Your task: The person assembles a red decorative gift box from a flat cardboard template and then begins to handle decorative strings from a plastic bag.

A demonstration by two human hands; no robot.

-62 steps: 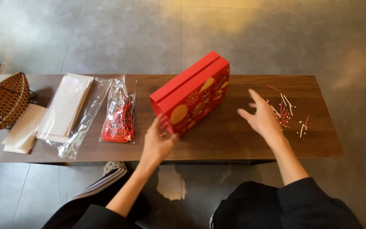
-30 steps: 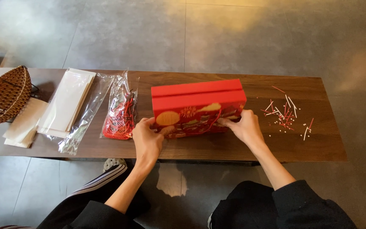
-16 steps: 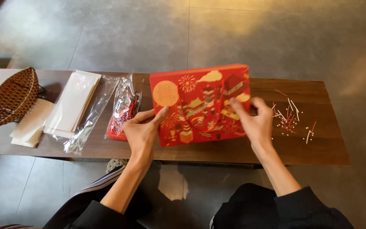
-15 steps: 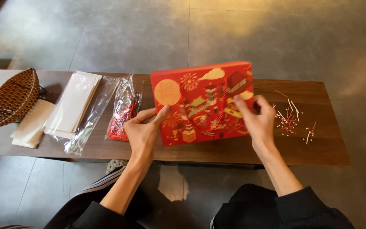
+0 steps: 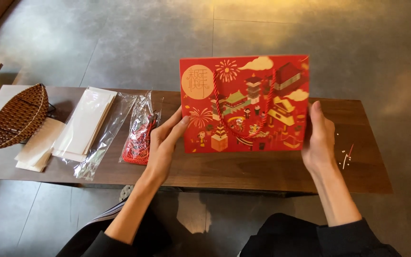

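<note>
2 hands hold a flat red paper bag (image 5: 243,102) upright above the wooden table (image 5: 243,169). Left hand (image 5: 163,140) pinches its left edge, right hand (image 5: 318,138) clamps the right edge. Red cord handle (image 5: 220,107) hangs down its front. Beside the left hand lies a clear packet (image 5: 139,131), perhaps of red cords.

From my remote seat I see my left hand (image 5: 163,143) and right hand (image 5: 318,139) both bare, with no gloves, rings or watch in view, and both forearms uncovered. A dark, black-looking sleeve (image 5: 353,233) is pushed up near my right elbow, and a matching dark sleeve edge shows at the bottom of the left arm. Below them are dark trousers, the left leg carrying pale stripes (image 5: 106,215) along its side.
</note>
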